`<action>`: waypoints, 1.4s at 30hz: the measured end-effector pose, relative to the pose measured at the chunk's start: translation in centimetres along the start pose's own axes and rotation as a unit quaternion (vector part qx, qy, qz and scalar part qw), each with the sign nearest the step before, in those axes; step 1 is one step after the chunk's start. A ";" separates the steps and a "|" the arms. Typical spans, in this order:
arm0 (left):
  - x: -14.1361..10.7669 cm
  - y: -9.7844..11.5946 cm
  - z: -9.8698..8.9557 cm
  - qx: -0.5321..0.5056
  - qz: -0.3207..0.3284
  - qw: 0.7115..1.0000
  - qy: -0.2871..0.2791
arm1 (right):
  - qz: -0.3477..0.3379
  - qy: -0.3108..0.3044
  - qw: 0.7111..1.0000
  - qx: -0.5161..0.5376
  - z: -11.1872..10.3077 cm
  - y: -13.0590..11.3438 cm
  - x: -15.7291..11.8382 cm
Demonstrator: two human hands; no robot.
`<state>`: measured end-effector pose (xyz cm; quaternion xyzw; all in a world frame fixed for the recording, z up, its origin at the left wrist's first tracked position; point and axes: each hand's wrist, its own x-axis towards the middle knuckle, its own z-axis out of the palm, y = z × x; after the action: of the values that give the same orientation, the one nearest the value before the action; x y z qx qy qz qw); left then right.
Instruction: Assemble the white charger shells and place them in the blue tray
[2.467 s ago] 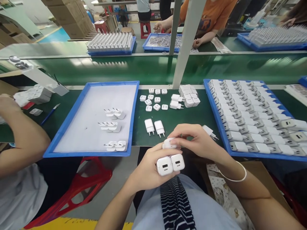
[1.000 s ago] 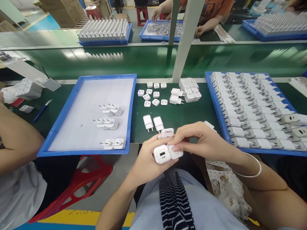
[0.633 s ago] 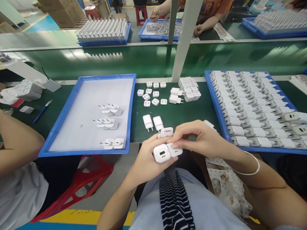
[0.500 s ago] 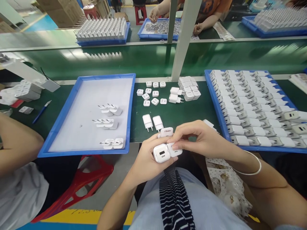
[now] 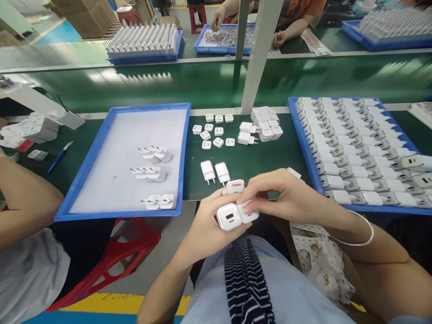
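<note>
My left hand (image 5: 205, 225) is clamped around a white charger (image 5: 229, 217), ports facing me. My right hand (image 5: 278, 193) pinches a white piece (image 5: 250, 214) just beside it. Lettered piece (image 5: 235, 186) pokes above left fingers. Two-pin plugs (image 5: 208, 172) lie beyond, on the green table (image 5: 266, 161).

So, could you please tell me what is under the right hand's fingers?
A white squarish face with one small slot, beside a white charger in the left hand; the fingers hide that face's upper part.

The topmost held white piece (image 5: 235, 186) apparently reads "Fibaks" in dark letters, other print being illegible.
</note>
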<state>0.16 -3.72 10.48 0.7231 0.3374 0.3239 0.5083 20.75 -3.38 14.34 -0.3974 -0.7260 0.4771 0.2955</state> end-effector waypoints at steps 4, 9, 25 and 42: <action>-0.1 0.2 0.1 0.002 0.004 1.000 0.003 | 0.007 0.011 1.000 -0.023 0.1 -0.2 -0.3; -0.2 0.2 0.2 0.016 0.009 1.000 0.020 | 0.066 0.014 0.998 -0.008 0.1 -0.5 -0.5; -0.3 -0.1 0.6 0.024 0.020 0.999 0.013 | 0.141 -0.003 0.990 0.006 0.0 0.2 -0.4; -0.5 -0.3 -0.5 -0.031 -0.033 0.992 -0.118 | 0.031 0.033 0.999 0.000 0.3 1.7 0.2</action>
<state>-0.62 -3.80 10.28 0.7287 0.2887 0.2294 0.5771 20.96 -2.96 12.66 -0.4351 -0.7032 0.4726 0.3046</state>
